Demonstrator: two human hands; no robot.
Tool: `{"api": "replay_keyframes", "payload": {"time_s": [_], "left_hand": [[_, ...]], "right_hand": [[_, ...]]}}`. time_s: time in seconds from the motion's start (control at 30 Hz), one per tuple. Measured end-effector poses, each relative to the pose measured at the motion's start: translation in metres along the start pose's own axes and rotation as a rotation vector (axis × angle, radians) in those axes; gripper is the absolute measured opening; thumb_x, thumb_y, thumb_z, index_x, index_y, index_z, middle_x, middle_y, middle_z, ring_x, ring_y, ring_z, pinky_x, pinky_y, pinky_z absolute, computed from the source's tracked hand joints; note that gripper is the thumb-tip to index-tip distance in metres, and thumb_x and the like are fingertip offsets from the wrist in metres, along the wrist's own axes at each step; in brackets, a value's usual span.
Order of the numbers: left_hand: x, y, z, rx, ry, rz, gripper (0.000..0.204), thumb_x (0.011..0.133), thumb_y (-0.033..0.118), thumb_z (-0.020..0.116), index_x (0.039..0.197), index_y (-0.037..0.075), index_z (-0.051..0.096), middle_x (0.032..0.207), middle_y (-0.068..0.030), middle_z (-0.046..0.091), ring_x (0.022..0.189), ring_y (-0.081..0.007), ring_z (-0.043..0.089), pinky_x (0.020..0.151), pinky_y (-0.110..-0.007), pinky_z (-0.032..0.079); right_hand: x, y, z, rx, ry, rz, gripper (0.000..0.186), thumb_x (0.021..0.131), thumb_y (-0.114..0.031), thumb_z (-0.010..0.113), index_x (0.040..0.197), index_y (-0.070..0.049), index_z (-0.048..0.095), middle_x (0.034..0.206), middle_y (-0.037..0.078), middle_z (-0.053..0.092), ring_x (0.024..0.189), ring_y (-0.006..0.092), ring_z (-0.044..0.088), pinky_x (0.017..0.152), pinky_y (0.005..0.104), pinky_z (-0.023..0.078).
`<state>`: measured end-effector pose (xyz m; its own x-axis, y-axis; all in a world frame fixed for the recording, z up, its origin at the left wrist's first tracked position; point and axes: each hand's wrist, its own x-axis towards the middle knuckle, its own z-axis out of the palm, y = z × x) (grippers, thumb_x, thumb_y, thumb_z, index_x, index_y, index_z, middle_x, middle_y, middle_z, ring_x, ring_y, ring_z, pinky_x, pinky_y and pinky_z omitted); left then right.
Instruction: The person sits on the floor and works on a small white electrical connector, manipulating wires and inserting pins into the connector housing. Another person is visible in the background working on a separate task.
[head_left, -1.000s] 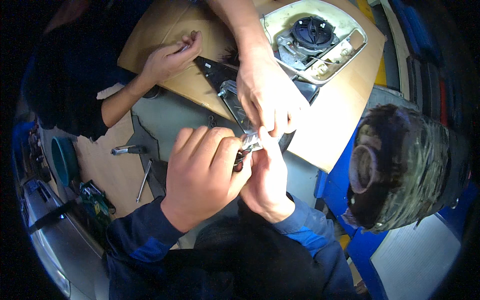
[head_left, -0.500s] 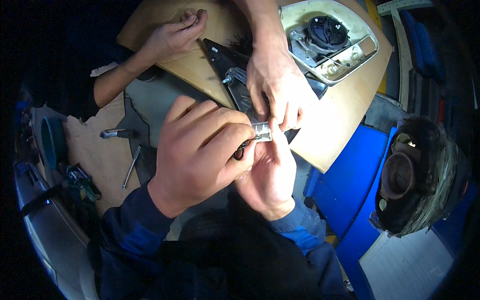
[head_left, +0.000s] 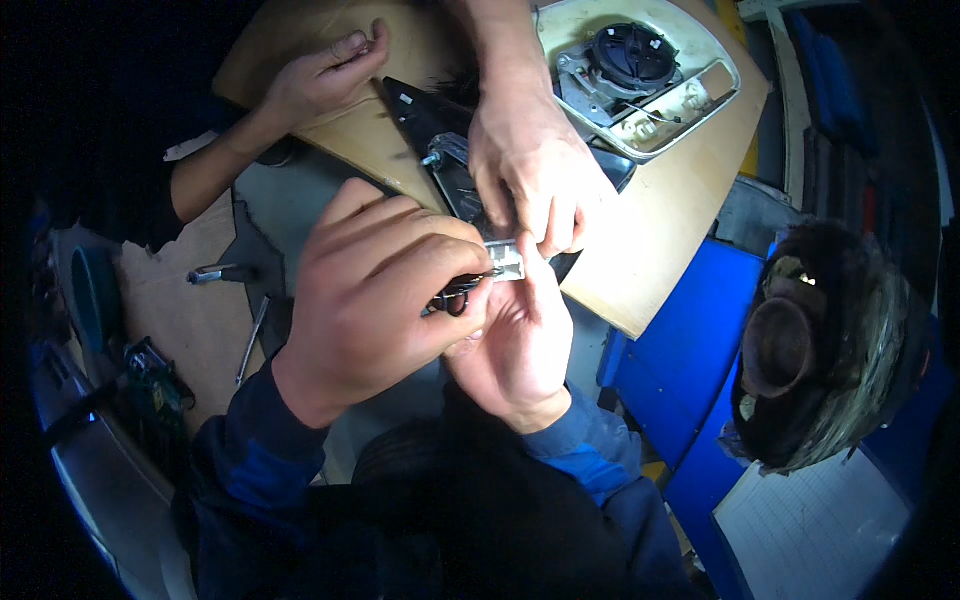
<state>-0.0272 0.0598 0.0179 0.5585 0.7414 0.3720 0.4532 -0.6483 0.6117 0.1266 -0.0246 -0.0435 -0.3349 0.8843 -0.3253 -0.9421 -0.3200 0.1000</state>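
My left hand (head_left: 365,305) is closed on a small dark object with loops (head_left: 455,298), its tip at a small clear plastic piece (head_left: 505,260). My right hand (head_left: 515,350), palm partly up below it, grips that piece at thumb and fingertips; some fingers are hidden. Another person's hand (head_left: 530,170) reaches from above, fingers just beside the clear piece. Behind them lies a black triangular part with metal fittings (head_left: 420,130) on cardboard (head_left: 670,230).
Another person's hand (head_left: 325,75) is at upper left. A cream housing with a black round unit (head_left: 635,60) lies upper right. Right: a dirty dark canister-like part (head_left: 830,350), blue panels (head_left: 660,360), a ruled sheet (head_left: 800,520). Left: a ratchet-like tool (head_left: 220,273), metal rod (head_left: 252,340), green container (head_left: 95,295).
My left hand has tilted up and left over my right, showing more of the dark object. The other person's upper-left hand has risen slightly. The whole view has shifted.
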Motion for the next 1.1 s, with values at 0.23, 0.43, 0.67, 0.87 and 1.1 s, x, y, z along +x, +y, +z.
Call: {"api": "replay_keyframes", "payload": {"time_s": [0.23,0.43,0.67,0.87,1.1], "left_hand": [[-0.001,0.001,0.007,-0.039,0.041,-0.002,0.027,0.071,0.009,0.090,0.092,0.007,0.073,0.097,-0.0047,0.080,0.077,-0.0211,0.070,0.076,-0.036,0.046],[-0.003,0.002,0.005,-0.037,0.031,-0.013,0.026,0.071,0.008,0.090,0.092,0.008,0.074,0.097,-0.0042,0.080,0.077,-0.0208,0.070,0.076,-0.036,0.046],[-0.005,0.001,0.001,-0.035,0.006,-0.030,0.026,0.070,0.006,0.088,0.092,0.007,0.075,0.098,-0.0053,0.080,0.079,-0.0208,0.071,0.078,-0.036,0.046],[-0.011,0.004,0.001,0.012,0.014,-0.057,0.024,0.073,0.003,0.084,0.095,0.006,0.074,0.100,-0.0057,0.080,0.085,-0.0220,0.073,0.079,-0.037,0.047],[-0.011,0.012,0.001,0.140,0.003,-0.057,0.025,0.078,0.011,0.084,0.100,0.007,0.075,0.096,-0.0041,0.072,0.082,-0.0215,0.067,0.076,-0.039,0.044]], "right_hand": [[0.000,0.002,0.006,0.006,0.061,-0.098,0.046,0.119,-0.043,0.042,0.127,-0.004,0.065,0.116,0.013,0.075,0.106,0.0236,0.070,0.097,0.0404,0.054],[0.000,0.003,0.002,0.031,-0.019,-0.092,0.043,0.120,-0.040,0.043,0.133,-0.004,0.064,0.127,0.014,0.075,0.118,0.0258,0.071,0.107,0.0445,0.053],[0.001,0.010,0.019,-0.190,0.222,-0.185,0.044,0.119,-0.046,0.044,0.129,-0.008,0.063,0.096,0.005,0.069,0.085,0.0168,0.062,0.078,0.0332,0.046],[0.005,0.014,0.023,-0.312,0.314,-0.218,0.046,0.118,-0.050,0.046,0.116,-0.009,0.066,0.075,-0.001,0.058,0.067,0.0113,0.053,0.061,0.0263,0.038],[0.002,0.011,0.002,-0.284,0.196,-0.189,0.040,0.118,-0.046,0.049,0.120,-0.009,0.065,0.099,0.001,0.067,0.086,0.0116,0.061,0.077,0.0292,0.048]]}}
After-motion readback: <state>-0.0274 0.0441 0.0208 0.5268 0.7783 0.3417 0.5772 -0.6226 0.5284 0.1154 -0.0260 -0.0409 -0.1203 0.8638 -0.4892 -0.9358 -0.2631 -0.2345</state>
